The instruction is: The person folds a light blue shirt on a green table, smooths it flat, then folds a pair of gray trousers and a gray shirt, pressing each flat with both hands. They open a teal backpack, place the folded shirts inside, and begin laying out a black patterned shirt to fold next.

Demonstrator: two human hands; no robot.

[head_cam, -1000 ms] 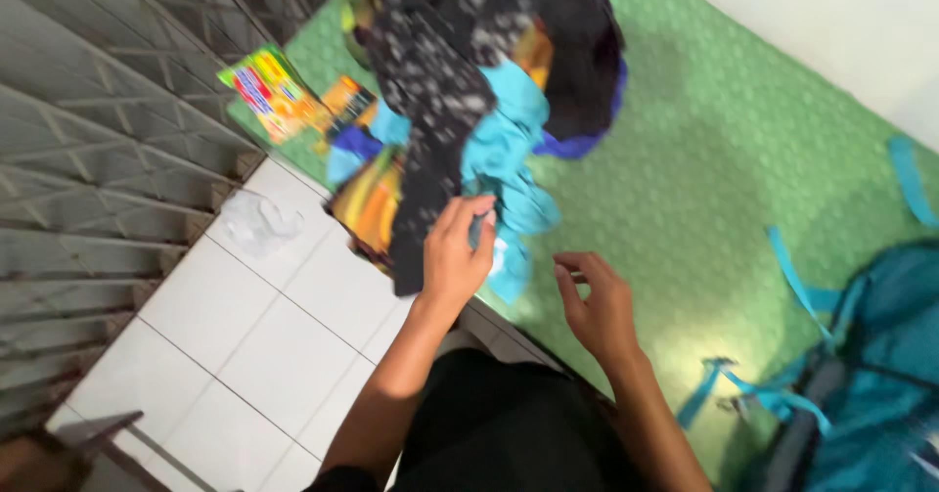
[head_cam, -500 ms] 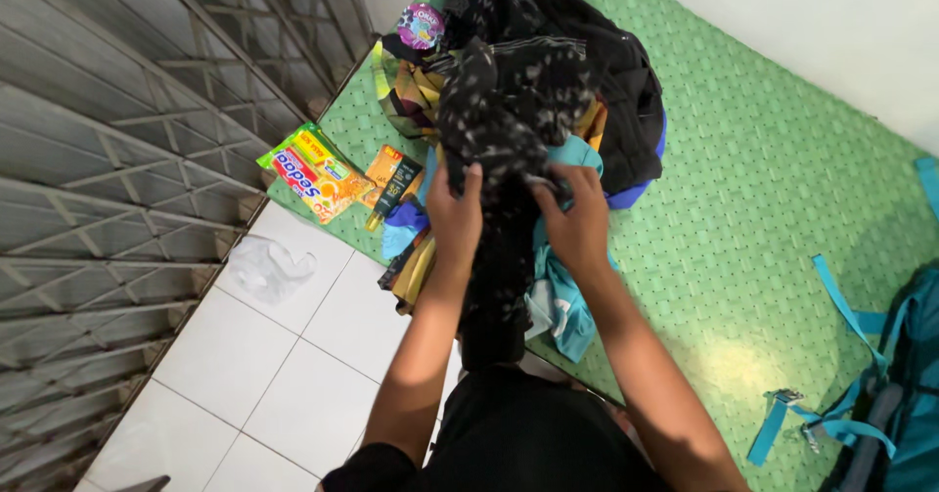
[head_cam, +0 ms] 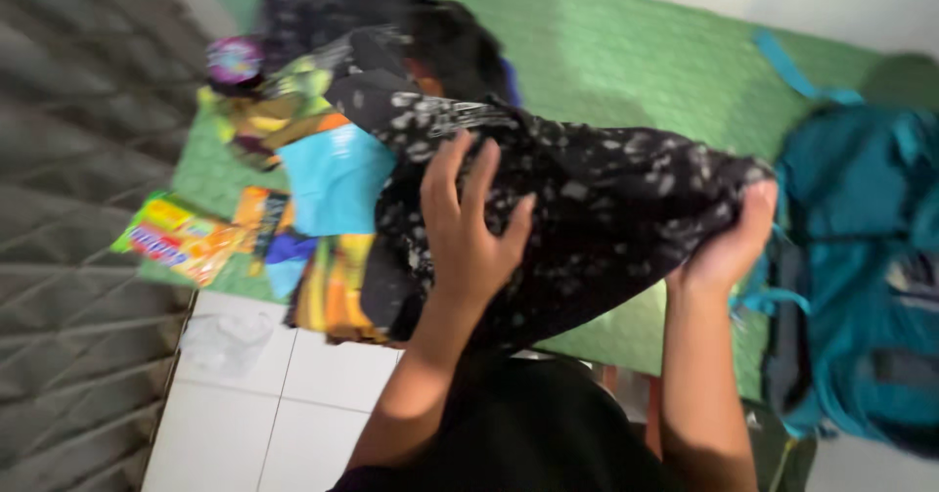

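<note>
Green mat point(head_cam: 626, 62) on white tiled floor point(head_cam: 284, 414).

Count on record: two bare hands, left hand point(head_cam: 469, 233) and right hand point(head_cam: 729, 243); one black speckled cloth garment point(head_cam: 597, 208); one teal fabric backpack point(head_cam: 861, 267) at three o'clock; one green patterned mat point(head_cam: 626, 52).
</note>
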